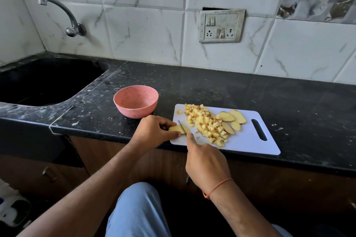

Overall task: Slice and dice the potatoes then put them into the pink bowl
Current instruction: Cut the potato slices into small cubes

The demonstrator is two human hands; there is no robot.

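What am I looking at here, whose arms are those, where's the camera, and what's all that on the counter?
There is no machine here. One camera is worn on a person's head, looking forward and down, so the two arms reaching in from the bottom are that person's own.

On the black stone counter lies a white cutting board. On it sit a pile of diced potato and a few uncut potato slices beside the pile. An empty pink bowl stands on the counter just left of the board, and a sink with a tap lies farther left.

The left hand holds a potato slice steady on the board's near left corner. The right hand grips a small knife, its blade resting on that slice. Nothing is in the bowl yet.
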